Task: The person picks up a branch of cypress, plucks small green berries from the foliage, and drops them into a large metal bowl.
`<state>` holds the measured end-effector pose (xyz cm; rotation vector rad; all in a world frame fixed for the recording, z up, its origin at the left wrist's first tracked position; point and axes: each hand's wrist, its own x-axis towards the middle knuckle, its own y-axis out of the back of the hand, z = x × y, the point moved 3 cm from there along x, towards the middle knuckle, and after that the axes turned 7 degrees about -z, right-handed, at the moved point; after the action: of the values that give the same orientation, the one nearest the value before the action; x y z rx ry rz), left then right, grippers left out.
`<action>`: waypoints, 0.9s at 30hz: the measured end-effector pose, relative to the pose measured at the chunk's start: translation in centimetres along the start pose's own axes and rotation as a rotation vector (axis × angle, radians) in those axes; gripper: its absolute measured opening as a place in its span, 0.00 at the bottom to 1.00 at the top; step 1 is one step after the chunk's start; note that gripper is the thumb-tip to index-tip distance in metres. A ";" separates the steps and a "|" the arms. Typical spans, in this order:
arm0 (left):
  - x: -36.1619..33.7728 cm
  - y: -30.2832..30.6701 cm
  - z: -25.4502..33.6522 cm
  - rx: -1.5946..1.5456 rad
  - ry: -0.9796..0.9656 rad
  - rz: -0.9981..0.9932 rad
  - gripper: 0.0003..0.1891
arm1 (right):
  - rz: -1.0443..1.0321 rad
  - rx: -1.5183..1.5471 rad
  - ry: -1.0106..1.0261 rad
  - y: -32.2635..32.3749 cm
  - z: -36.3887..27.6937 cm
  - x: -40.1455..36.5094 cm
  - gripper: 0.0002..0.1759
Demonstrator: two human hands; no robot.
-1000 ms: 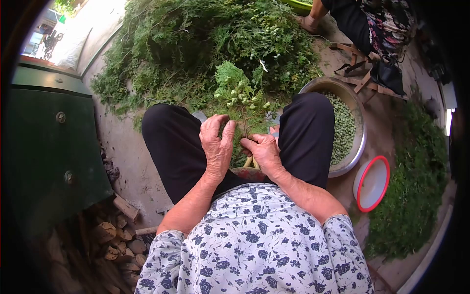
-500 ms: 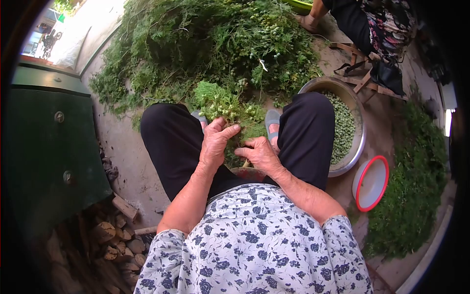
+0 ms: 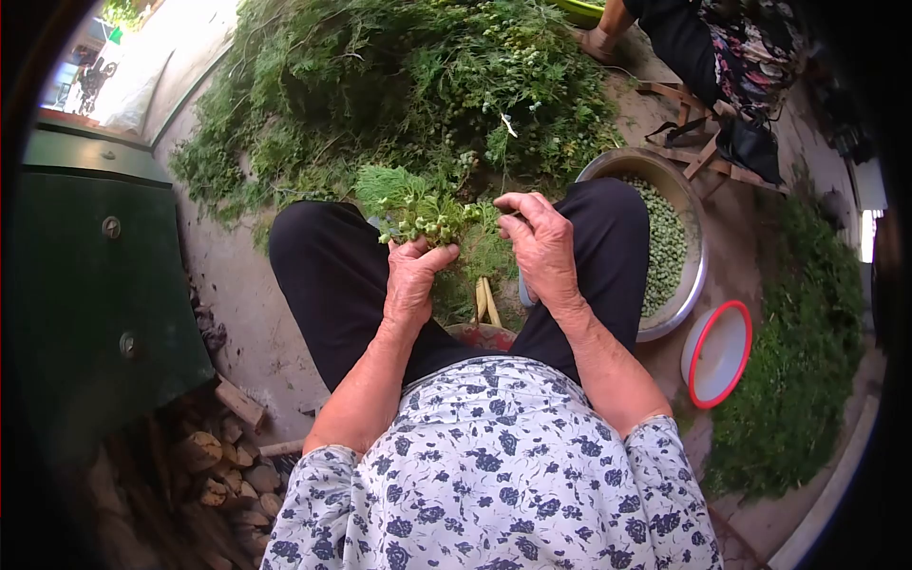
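Sprig (image 3: 404,186): between the knees, in front of the lap; feathery leaves toward the pile, pale green pods (image 3: 432,226) clustered near the fingers.
Left hand (image 3: 410,285): closed on the sprig's underside, thumb and fingers pinching it.
Right hand (image 3: 546,255): thumb and forefinger nearly together at the sprig's other end; whether they grip a bit of it cannot be told.
Handling: likely very light, leaves soft and springy, stems thin enough to snap; the pods look firm and small, apt to roll if loose. Best held by the stem, below the pods, with fingertips only.
Sides: left knee (image 3: 318,252) and right knee (image 3: 608,223) bound the hands' room; sideways reach is short, upward reach looks freer.
Beyond: branch pile (image 3: 380,104), loose twigs at its edge that could snag.
Right: metal bowl (image 3: 701,256), rim close against the right knee, many pods inside; red-rimmed basin (image 3: 719,356), tilted, just beside it.
Below: two pale sticks (image 3: 486,302), close under the hands.
Far right: another person's hand (image 3: 598,43), well apart.
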<state>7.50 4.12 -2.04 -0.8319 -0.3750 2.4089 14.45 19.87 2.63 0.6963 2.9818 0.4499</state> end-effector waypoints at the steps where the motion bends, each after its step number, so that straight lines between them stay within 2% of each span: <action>1: 0.0 0.1 -0.1 0.045 -0.023 -0.014 0.14 | 0.001 0.000 0.001 -0.1 0.1 0.4 0.11; 3: -0.1 0.2 0.0 0.088 -0.049 -0.026 0.14 | -0.080 -0.166 0.167 -0.8 -0.2 1.2 0.15; 4: -0.3 0.2 0.0 0.075 -0.029 -0.035 0.14 | -0.149 -0.202 0.170 -0.9 -0.1 1.5 0.19; 7: -0.5 0.0 0.0 0.053 -0.017 -0.051 0.13 | -0.248 -0.268 0.110 -1.6 0.9 1.6 0.17; 13: -0.7 -0.2 0.1 0.074 -0.030 -0.065 0.12 | -0.296 -0.300 0.102 -1.6 2.1 1.3 0.15; 20: -0.4 -0.8 -0.2 0.077 0.002 -0.100 0.12 | -0.274 -0.286 0.116 -1.3 2.7 0.6 0.11; 22: -0.2 -0.9 -0.7 0.085 0.030 -0.105 0.11 | -0.213 -0.192 0.088 -1.0 2.6 0.4 0.10; 27: 0.2 -1.1 -1.1 0.136 0.043 -0.086 0.10 | -0.034 -0.245 0.173 -1.5 3.3 -0.3 0.09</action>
<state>8.55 5.20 -2.52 -0.7896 -0.2223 2.3047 14.46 19.36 -0.91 0.6111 3.0119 0.8978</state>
